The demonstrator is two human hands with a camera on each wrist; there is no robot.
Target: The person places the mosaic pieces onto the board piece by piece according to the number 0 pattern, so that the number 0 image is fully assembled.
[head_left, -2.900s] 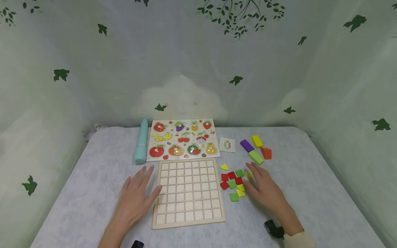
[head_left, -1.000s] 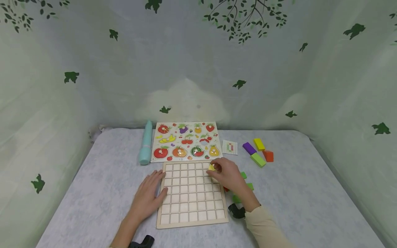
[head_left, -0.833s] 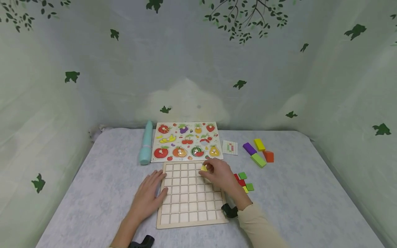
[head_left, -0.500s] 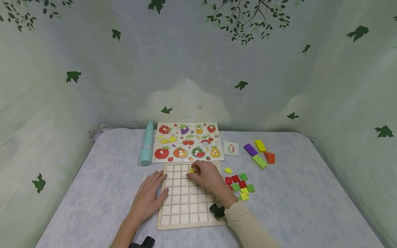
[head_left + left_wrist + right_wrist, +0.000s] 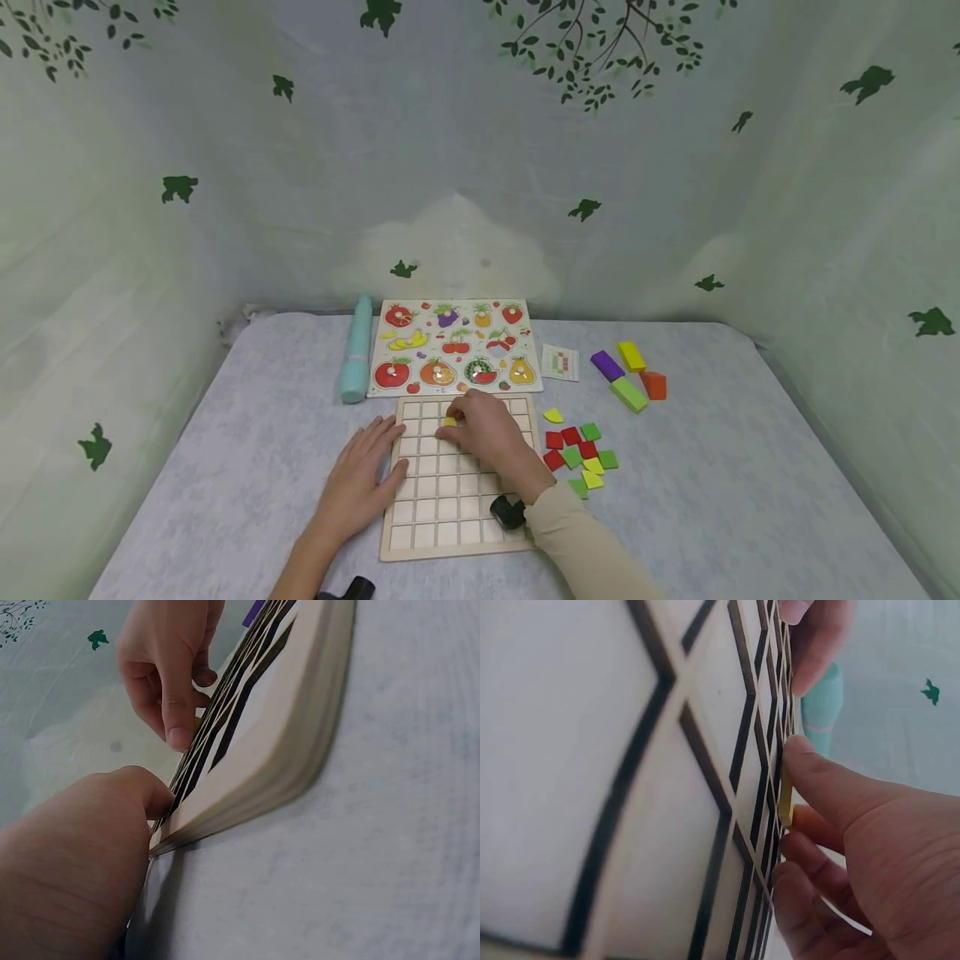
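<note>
A wooden grid board [image 5: 435,521] lies flat in front of me. My right hand [image 5: 483,433] pinches a small yellow square tile [image 5: 448,422] and holds it against the board's upper cells. The right wrist view shows the yellow tile [image 5: 785,804] edge-on between thumb and fingers, touching the grid board [image 5: 592,787]. My left hand [image 5: 363,479] rests flat on the table with its fingers on the board's left edge. In the left wrist view the left hand [image 5: 82,855] lies against the grid board [image 5: 277,757], with the right hand [image 5: 169,667] beyond it.
Loose red, green and yellow tiles [image 5: 577,454] lie right of the board. Behind it sits a fruit puzzle board [image 5: 450,346], a teal cylinder [image 5: 356,360], a small pattern card [image 5: 560,363] and purple, yellow, green and orange blocks [image 5: 628,373].
My right hand left the tile pile with a yellow tile and carried it leftward across the board's top rows. The left hand stayed at the board's left edge.
</note>
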